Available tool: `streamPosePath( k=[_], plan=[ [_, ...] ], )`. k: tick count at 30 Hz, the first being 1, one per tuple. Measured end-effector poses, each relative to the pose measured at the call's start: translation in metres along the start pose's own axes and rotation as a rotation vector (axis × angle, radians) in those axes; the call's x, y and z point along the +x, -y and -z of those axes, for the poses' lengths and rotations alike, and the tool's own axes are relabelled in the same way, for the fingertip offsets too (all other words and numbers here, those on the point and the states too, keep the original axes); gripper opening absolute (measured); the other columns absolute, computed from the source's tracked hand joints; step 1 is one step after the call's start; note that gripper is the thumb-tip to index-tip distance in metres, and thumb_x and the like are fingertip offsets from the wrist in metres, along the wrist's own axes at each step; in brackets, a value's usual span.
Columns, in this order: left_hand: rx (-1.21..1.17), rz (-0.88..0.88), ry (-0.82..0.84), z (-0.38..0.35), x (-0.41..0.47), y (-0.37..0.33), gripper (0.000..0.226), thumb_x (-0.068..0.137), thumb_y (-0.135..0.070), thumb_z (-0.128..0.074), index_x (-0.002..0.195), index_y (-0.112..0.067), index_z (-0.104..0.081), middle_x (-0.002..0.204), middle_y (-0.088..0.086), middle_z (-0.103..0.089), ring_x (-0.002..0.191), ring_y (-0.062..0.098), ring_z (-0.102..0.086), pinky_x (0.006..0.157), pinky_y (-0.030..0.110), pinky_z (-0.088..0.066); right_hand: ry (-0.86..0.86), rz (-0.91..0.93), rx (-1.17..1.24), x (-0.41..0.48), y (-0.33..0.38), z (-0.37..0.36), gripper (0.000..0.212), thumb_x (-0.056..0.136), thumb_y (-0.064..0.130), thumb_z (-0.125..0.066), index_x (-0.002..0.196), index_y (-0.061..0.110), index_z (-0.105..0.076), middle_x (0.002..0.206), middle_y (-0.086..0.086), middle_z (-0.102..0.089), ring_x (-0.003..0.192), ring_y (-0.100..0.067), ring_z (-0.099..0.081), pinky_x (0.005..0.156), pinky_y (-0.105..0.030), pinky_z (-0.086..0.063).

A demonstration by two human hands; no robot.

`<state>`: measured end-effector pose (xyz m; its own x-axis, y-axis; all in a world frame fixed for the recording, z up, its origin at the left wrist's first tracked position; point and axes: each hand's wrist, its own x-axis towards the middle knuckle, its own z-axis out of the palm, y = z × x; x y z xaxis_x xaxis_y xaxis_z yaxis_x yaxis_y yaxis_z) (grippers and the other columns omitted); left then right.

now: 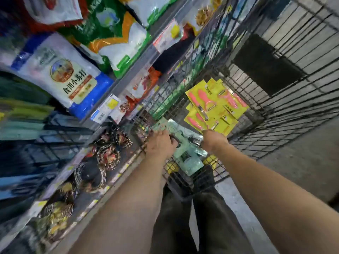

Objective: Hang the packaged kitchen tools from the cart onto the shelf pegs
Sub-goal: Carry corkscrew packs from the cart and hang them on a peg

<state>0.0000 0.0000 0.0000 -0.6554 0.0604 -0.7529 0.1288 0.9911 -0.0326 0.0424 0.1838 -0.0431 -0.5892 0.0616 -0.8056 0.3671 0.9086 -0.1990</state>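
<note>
Here the mint-green pack (185, 149) of kitchen tools lies in the near end of the cart (275, 110), close to the wall that faces the shelf. Its long axis runs slantwise, from the shelf-side wall back toward the person's legs, and its broad face is turned up. Which end carries the hanging hole is too blurred to tell.

The left hand (161, 143) has its fingers curled over the pack's far end and grips it. The right hand (213, 142) sits at the pack's other long edge with its back to the camera. Its fingers are hidden, so I cannot tell whether it pinches the pack or only touches it.

Just beyond the right hand, the yellow packs (216, 105) with pink peelers lie fanned out toward the middle of the cart, overlapping one another.

This looks like the pick-up step, with nothing hung from this grasp yet. The next move would call for lifting the pack clear of the cart's rim, turning it upright with the hole uppermost, and carrying it left to a peg. No peg shows plainly.

The shelf (128, 74) runs along the cart's left side, with large printed bags (60, 74) above and wire-bound bundles (108, 154) on the lower level.
</note>
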Motion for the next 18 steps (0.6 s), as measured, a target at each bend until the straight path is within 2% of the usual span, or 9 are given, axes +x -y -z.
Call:
streamPosePath(
  k=[3, 5, 8, 11, 15, 17, 18],
  plan=[
    [-0.206, 0.1, 0.07, -0.021, 0.023, -0.002, 0.062, 0.104, -0.041, -0.038, 0.158, -0.012, -0.027, 0.158, 0.016, -0.04, 0.14, 0.037, -0.042, 0.11, 0.046, -0.041, 0.001, -0.026, -0.03, 0.029, -0.004, -0.002, 0.035, 0.096, 0.019, -0.058, 0.131, 0.015, -0.056, 0.128, -0.009, -0.064, 0.103, -0.027, -0.065, 0.086, -0.041, -0.059],
    [-0.316, 0.176, 0.069, -0.037, 0.042, -0.001, 0.063, 0.105, -0.041, -0.04, 0.16, -0.016, -0.025, 0.159, 0.017, -0.039, 0.143, 0.038, -0.04, 0.111, 0.047, -0.04, 0.005, -0.018, -0.027, 0.049, -0.002, -0.006, 0.04, 0.096, 0.02, -0.057, 0.136, 0.016, -0.053, 0.126, -0.009, -0.064, 0.104, -0.029, -0.065, 0.081, -0.039, -0.059],
    [-0.356, 0.27, 0.056, -0.063, 0.071, 0.003, 0.057, 0.105, -0.042, -0.042, 0.154, -0.015, -0.035, 0.148, 0.021, -0.049, 0.135, 0.04, -0.048, 0.101, 0.048, -0.047, -0.009, 0.031, -0.016, 0.083, 0.008, -0.016, 0.052, 0.094, 0.019, -0.057, 0.145, 0.02, -0.048, 0.138, -0.01, -0.06, 0.115, -0.032, -0.064, 0.087, -0.043, -0.059],
    [-0.435, 0.358, 0.066, -0.089, 0.1, 0.004, 0.062, 0.103, -0.052, -0.046, 0.146, -0.007, -0.043, 0.141, 0.022, -0.056, 0.127, 0.039, -0.056, 0.089, 0.041, -0.05, -0.015, 0.049, -0.014, 0.117, 0.016, -0.035, 0.055, 0.094, 0.015, -0.058, 0.147, 0.018, -0.047, 0.15, -0.014, -0.05, 0.128, -0.035, -0.057, 0.097, -0.045, -0.054],
    [-0.462, 0.39, 0.03, -0.113, 0.124, 0.002, 0.079, 0.096, -0.068, -0.049, 0.137, 0.0, -0.053, 0.134, 0.022, -0.062, 0.118, 0.037, -0.062, 0.08, 0.039, -0.051, 0.063, 0.112, -0.13, 0.144, 0.025, -0.061, 0.046, 0.096, 0.016, -0.052, 0.142, 0.015, -0.05, 0.137, -0.014, -0.059, 0.117, -0.038, -0.061, 0.09, -0.047, -0.057],
    [-0.566, 0.46, -0.007, -0.117, 0.128, 0.0, 0.09, 0.091, -0.065, -0.061, 0.147, 0.002, -0.039, 0.142, 0.024, -0.055, 0.121, 0.038, -0.062, 0.081, 0.041, -0.052, 0.069, 0.143, -0.193, 0.154, 0.025, -0.072, 0.042, 0.095, 0.019, -0.052, 0.137, 0.014, -0.052, 0.132, -0.014, -0.062, 0.117, -0.034, -0.061, 0.089, -0.043, -0.057],
    [-0.647, 0.494, -0.016, -0.117, 0.128, 0.0, 0.099, 0.087, -0.062, -0.07, 0.152, 0.002, -0.03, 0.148, 0.026, -0.047, 0.124, 0.039, -0.06, 0.085, 0.042, -0.053, 0.064, 0.146, -0.173, 0.158, 0.022, -0.076, 0.044, 0.092, 0.02, -0.055, 0.136, 0.015, -0.052, 0.137, -0.013, -0.059, 0.121, -0.032, -0.06, 0.092, -0.042, -0.056]
  ],
)
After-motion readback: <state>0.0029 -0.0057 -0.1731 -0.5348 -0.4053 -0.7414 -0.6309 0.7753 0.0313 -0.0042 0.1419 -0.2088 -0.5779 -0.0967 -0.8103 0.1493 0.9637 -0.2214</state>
